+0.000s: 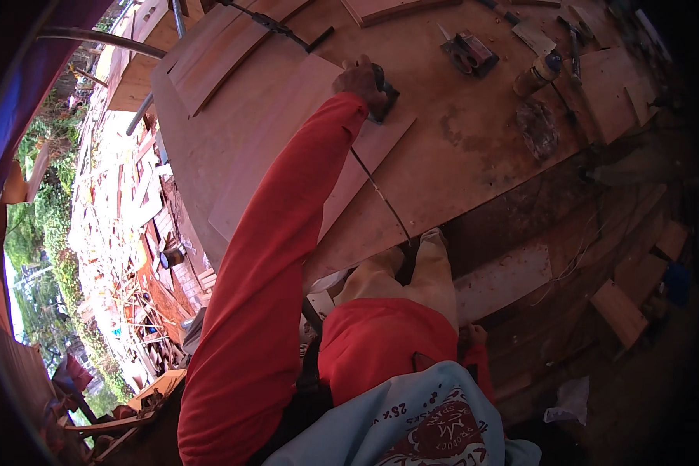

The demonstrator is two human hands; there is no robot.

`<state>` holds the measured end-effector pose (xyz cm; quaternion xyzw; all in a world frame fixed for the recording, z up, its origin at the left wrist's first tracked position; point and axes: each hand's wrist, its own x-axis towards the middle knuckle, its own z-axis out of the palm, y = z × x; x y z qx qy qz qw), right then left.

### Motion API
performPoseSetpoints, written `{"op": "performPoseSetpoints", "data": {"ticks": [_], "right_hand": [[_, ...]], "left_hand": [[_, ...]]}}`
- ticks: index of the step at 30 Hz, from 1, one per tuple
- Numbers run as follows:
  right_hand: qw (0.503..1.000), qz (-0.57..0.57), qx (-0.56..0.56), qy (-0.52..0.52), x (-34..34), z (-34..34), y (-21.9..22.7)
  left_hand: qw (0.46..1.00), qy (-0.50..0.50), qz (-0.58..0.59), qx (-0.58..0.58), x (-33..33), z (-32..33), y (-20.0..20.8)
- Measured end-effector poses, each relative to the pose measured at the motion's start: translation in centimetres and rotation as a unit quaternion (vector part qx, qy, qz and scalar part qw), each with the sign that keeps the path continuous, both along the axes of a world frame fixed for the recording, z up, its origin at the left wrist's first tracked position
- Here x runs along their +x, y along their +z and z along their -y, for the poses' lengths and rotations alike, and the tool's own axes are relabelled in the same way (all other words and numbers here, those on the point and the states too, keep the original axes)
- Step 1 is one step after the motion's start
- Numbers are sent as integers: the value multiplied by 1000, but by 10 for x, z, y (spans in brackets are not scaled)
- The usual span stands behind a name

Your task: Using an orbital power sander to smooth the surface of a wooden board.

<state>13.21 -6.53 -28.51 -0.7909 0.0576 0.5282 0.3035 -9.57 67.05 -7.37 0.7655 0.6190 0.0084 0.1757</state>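
Blue cloth (349, 427), board (307, 99) lengthwise far-rightward

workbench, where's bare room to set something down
Workbench: one patch between the cord and the crumpled plastic bag; a narrower one between the board under the left hand and the upper-left plank. Crowded: the right end, around the bottle.

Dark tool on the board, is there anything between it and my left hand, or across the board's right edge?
Nothing visible separates your left hand from the dark tool; the hand holds it. A thin dark cord crosses the board's right edge, below the tool in the picture.
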Motion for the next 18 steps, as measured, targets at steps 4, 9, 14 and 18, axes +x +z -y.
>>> {"op": "performPoseSetpoints", "data": {"ticks": [4, 9, 14, 18], "right_hand": [[977, 129, -51, 160, -23, 35, -4], [982, 96, -70, 146, -50, 17, 11], [987, 67, -81, 122, -48, 19, -4], [977, 149, -37, 150, -47, 0, 11]], "left_hand": [[1000, 20, 11, 7, -12, -27, 3], [999, 40, -8, 27, -61, -69, -14], [998, 38, -33, 41, -90, -105, -22], [998, 35, -23, 47, -88, -121, -22]]}}
